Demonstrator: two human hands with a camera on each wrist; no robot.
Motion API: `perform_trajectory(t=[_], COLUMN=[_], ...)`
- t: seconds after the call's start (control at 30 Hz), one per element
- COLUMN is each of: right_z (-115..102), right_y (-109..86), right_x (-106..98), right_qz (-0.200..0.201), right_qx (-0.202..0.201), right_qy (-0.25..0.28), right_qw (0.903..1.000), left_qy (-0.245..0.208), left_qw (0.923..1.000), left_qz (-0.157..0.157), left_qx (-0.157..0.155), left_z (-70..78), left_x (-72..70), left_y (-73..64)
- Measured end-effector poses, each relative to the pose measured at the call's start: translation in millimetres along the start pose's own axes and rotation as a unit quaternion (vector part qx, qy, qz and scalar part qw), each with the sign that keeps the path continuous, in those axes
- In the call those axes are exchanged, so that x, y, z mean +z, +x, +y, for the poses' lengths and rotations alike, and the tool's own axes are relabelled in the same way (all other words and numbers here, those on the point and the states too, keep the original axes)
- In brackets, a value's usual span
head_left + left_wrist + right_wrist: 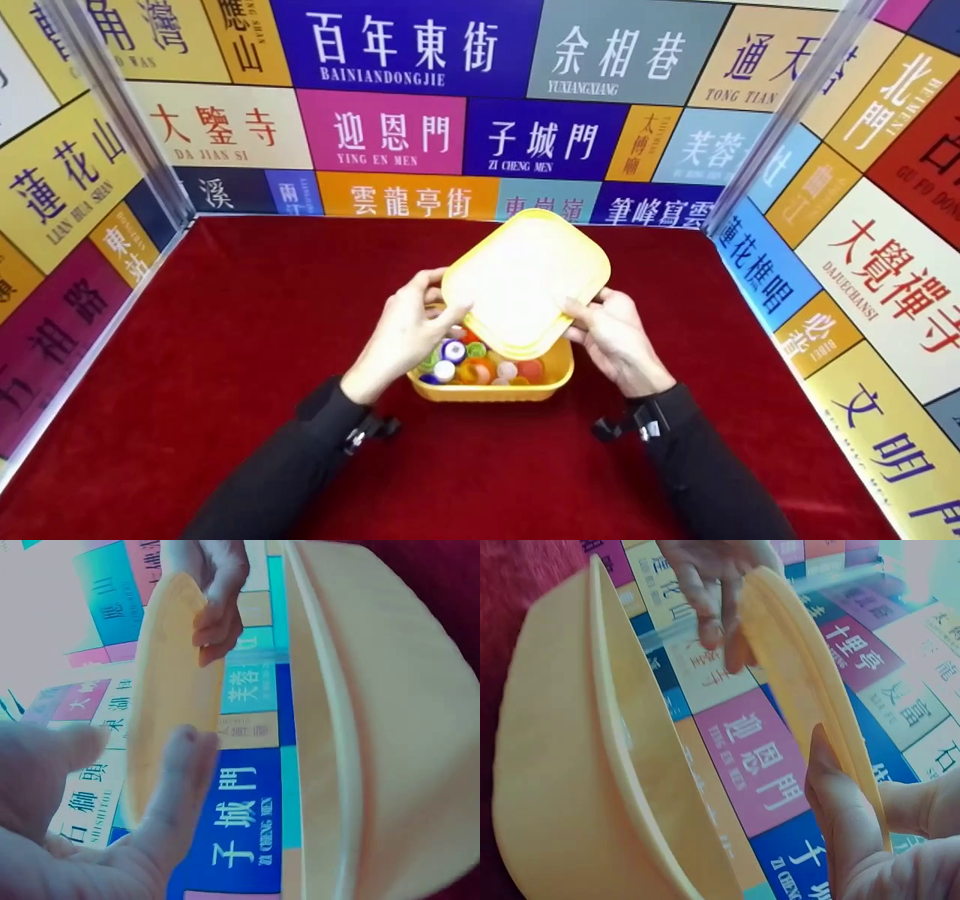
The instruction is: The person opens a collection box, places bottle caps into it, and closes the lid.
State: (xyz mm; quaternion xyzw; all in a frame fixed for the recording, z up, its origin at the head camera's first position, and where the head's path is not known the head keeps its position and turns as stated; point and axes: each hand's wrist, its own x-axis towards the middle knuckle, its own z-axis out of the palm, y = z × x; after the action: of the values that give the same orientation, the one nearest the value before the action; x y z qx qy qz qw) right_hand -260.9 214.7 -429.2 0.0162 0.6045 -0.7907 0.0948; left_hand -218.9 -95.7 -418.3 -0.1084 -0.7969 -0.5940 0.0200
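A yellow lid (529, 277) is held up at a slant over a yellow plastic box (487, 394). Several colourful bottle caps (474, 370) lie in the box. My right hand (619, 341) pinches the lid's edge, thumb on one face and fingers on the other. At the opposite edge is my left hand (409, 330); its fingers (176, 780) are extended along the lid's underside, and its thumb stands off from the edge in the left wrist view. The lid hides the back part of the box in the head view.
The box stands on a dark red cloth (480, 472) that covers the table. Panels with coloured printed signs (405, 45) rise at the back and both sides, joined by metal corner posts (795, 112).
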Motion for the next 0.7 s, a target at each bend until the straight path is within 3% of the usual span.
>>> perform_trajectory(t=[0.2,0.43,0.57,0.7], right_z=[7,11,6,-4], right_y=[-3.5,-1.4,1.2,3.4], right_x=[2,0,-3,-10], right_qz=[-0.02,-0.047,-0.057,-0.058], right_qx=[0.005,0.019,0.027,0.042], right_qy=[-0.007,-0.011,-0.033,-0.052], right_qw=[0.9998,0.9987,0.9975,0.9961], left_qy=[-0.084,-0.102,-0.065,0.018], left_qw=[0.996,0.9938,0.9979,0.9949], left_qz=[0.007,-0.012,-0.004,0.024], left_qx=[-0.031,-0.043,0.005,0.096], left_z=[-5.6,-5.1,-0.1,3.7], left_x=[1.8,-2.5,-8.6,-16.8], left_y=[0.3,-1.3,-1.5,-2.5])
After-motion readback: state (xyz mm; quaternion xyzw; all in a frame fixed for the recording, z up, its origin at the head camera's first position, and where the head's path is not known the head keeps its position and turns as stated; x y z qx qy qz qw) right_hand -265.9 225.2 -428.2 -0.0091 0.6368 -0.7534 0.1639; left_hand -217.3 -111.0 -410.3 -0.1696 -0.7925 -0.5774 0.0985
